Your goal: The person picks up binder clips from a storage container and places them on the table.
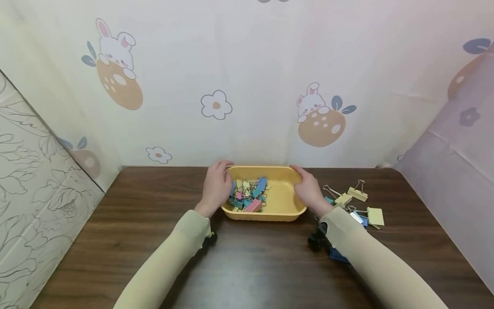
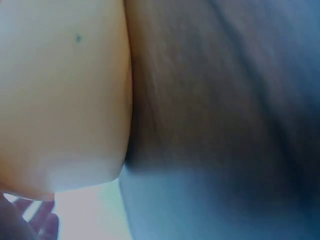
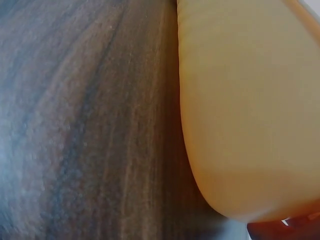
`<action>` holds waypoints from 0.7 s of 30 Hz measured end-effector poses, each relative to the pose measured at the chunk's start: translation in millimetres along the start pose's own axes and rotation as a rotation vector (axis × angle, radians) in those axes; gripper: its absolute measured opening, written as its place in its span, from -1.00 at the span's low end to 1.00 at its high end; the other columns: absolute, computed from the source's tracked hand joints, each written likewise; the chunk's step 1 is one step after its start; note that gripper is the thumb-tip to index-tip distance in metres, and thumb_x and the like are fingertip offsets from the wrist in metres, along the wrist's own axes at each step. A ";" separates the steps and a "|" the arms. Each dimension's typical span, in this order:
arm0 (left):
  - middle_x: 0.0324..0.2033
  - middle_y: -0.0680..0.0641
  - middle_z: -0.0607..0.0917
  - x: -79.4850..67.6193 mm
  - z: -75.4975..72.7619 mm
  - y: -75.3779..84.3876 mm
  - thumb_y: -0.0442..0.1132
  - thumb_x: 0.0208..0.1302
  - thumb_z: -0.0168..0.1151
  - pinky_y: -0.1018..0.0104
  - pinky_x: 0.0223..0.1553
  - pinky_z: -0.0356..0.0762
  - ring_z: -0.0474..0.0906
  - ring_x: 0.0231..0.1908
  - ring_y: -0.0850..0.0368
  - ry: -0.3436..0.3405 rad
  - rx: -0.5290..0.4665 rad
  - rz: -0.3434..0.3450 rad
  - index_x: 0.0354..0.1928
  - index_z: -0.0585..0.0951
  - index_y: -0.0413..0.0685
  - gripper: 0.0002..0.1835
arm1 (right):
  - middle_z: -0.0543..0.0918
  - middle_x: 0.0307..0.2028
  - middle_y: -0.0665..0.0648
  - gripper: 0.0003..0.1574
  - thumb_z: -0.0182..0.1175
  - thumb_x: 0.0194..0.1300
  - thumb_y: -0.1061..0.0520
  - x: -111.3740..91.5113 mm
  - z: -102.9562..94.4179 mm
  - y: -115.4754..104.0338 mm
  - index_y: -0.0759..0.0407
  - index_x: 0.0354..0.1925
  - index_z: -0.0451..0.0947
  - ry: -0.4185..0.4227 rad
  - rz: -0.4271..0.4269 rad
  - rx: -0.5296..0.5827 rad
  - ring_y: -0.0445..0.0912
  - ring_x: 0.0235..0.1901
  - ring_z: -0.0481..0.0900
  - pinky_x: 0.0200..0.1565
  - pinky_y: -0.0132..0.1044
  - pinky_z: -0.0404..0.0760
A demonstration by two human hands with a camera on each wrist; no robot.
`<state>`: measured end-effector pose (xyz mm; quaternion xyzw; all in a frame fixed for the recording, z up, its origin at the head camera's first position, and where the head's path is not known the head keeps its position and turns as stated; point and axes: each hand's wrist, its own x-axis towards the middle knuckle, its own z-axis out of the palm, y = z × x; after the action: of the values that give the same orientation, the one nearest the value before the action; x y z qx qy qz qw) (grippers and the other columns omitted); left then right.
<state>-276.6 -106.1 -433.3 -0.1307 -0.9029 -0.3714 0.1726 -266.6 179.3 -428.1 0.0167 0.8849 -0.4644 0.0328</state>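
Note:
A yellow plastic tray stands near the table's back edge, with a hand at each short end. My left hand grips its left end, fingers along the outer corner. At the opposite end my right hand holds the rim, with the thumb over it. Binder clips in blue, teal, pink and yellow lie heaped in the left half, among them a pink binder clip and a blue binder clip. Both wrist views show mostly the outer tray wall; left fingers appear at a corner.
Right of the tray, more binder clips lie loose on the dark wooden table, including a yellow binder clip and another yellow binder clip. My right sleeve partly covers a blue binder clip. A patterned curtain hangs behind the table.

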 end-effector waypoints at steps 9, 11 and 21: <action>-0.06 -0.01 0.67 -2.1 -1.5 9.5 -0.26 0.35 0.15 0.06 0.08 0.48 0.55 -0.01 0.03 -0.184 0.302 0.164 0.00 0.66 -0.06 -0.76 | 0.20 0.47 0.29 -0.11 -0.09 0.27 0.38 -6.0 0.1 -3.7 0.11 0.55 0.06 0.029 0.010 -0.058 0.19 0.35 0.27 0.24 0.09 0.38; -0.05 0.00 0.68 -2.3 0.3 9.4 -0.25 0.37 0.11 0.06 0.09 0.47 0.55 0.00 0.04 -0.200 0.312 0.118 0.03 0.64 -0.05 -0.75 | 0.14 0.48 0.31 -0.09 -0.07 0.29 0.33 -12.4 0.2 -4.7 0.13 0.57 -0.04 0.032 0.023 -0.064 0.21 0.36 0.24 0.23 0.12 0.39; -0.12 0.04 0.68 -1.5 3.7 7.7 -0.24 0.35 0.14 0.06 0.06 0.43 0.53 -0.05 0.06 -0.197 0.304 0.085 -0.07 0.67 0.00 -0.81 | -0.03 0.53 0.33 0.04 -0.21 0.18 0.45 -29.1 6.9 0.1 0.20 0.58 -0.27 0.001 -0.020 -0.064 0.16 0.45 0.04 0.38 0.09 0.14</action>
<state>-273.3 -98.3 -431.6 -0.1767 -0.9548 -0.2085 0.1168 -237.3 173.7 -430.0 0.0070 0.8995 -0.4359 0.0281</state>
